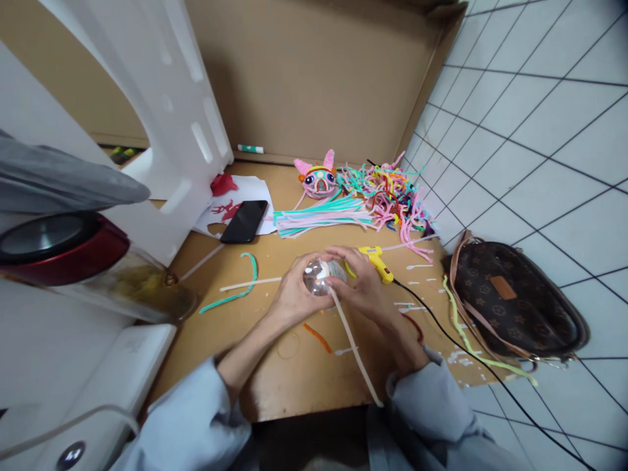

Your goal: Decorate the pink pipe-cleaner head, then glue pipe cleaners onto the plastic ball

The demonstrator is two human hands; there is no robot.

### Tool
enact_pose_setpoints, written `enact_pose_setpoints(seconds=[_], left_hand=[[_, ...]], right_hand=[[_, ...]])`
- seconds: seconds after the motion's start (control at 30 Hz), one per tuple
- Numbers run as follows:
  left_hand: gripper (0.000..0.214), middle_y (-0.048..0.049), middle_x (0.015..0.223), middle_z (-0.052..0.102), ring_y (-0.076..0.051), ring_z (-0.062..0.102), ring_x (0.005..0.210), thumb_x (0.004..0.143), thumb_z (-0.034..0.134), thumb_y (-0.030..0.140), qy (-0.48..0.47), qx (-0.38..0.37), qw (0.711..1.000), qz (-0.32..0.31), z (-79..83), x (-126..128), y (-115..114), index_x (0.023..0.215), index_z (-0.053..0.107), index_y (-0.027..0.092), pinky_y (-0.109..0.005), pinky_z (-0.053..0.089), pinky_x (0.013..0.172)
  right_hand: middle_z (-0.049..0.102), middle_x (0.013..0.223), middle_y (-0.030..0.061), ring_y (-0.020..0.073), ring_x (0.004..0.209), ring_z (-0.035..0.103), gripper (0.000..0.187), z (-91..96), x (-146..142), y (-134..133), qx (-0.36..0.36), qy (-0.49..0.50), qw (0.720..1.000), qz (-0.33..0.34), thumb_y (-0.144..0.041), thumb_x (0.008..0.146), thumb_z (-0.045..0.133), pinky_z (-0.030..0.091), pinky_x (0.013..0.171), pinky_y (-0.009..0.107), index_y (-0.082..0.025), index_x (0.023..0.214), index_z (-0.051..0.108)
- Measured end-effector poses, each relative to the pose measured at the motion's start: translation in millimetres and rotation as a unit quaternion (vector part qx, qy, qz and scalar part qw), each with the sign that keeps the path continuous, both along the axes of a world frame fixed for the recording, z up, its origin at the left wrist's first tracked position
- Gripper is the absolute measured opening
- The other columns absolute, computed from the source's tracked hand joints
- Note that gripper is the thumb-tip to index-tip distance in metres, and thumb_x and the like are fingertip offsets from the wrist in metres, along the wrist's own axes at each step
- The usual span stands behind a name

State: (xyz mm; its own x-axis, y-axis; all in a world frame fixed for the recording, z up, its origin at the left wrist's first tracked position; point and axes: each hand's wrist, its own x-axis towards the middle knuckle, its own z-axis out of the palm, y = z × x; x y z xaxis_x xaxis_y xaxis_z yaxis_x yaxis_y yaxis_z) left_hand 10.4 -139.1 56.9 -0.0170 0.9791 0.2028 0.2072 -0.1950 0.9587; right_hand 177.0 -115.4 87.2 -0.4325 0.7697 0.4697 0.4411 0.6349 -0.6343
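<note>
Both my hands meet over a brown cardboard sheet [275, 386] on the floor. My left hand [292, 294] and my right hand [363, 288] are wrapped round a small clear round ball [318, 275], fingers curled on it. A long pale pipe cleaner [353, 347] runs from the ball toward me, under my right hand's fingers. A yellow glue gun [375, 258] lies just behind my right hand.
A pink pipe-cleaner figure [318, 180] and a heap of coloured pipe cleaners [387, 196] lie at the back. A black phone [244, 221] rests on paper, left. A brown handbag [515, 301] sits on the tiles, right. A white stool [171, 131] and a red-lidded jar [59, 245] stand left.
</note>
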Motion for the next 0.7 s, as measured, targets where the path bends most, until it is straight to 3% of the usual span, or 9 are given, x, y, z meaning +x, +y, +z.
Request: enact_pose_setpoints(seconds=[0.17, 0.5, 0.7], left_hand=[[0.066, -0.0106, 0.119, 0.068, -0.026, 0.067, 0.108, 0.054, 0.08, 0.025, -0.022, -0.008, 1.0, -0.016, 3.5, -0.2, -0.4, 0.117, 0.062, 0.018, -0.038, 0.055, 0.093], [0.072, -0.0101, 0.114, 0.068, -0.026, 0.067, 0.104, 0.049, 0.081, 0.029, -0.054, -0.054, 0.997, -0.011, 5.0, 1.6, -0.6, 0.117, 0.06, 0.016, -0.036, 0.056, 0.088], [0.068, -0.0101, 0.117, 0.068, -0.024, 0.067, 0.105, 0.053, 0.079, 0.028, -0.052, -0.033, 0.998, -0.025, 9.1, 2.6, -2.1, 0.118, 0.06, 0.017, -0.035, 0.056, 0.089]], right_hand=[[0.071, 0.119, 0.0091, 0.027, 0.115, 0.062, 0.039, 1.1, -0.2, -0.8, 0.005, 0.002, 1.0, -0.001, -0.038, 0.088, 0.067, 0.047, 0.099, 0.045, -0.022, 0.123, 0.062], [0.072, 0.094, 0.0042, 0.0237, 0.097, 0.063, 0.025, 5.1, -4.9, -4.0, 0.04, 0.039, 0.998, 0.002, -0.038, 0.091, 0.065, 0.047, 0.09, 0.041, -0.025, 0.112, 0.067], [0.07, 0.117, 0.009, 0.026, 0.112, 0.062, 0.039, 2.5, -2.9, -2.2, 0.029, 0.032, 0.999, -0.007, -0.038, 0.087, 0.067, 0.049, 0.096, 0.043, -0.023, 0.122, 0.062]])
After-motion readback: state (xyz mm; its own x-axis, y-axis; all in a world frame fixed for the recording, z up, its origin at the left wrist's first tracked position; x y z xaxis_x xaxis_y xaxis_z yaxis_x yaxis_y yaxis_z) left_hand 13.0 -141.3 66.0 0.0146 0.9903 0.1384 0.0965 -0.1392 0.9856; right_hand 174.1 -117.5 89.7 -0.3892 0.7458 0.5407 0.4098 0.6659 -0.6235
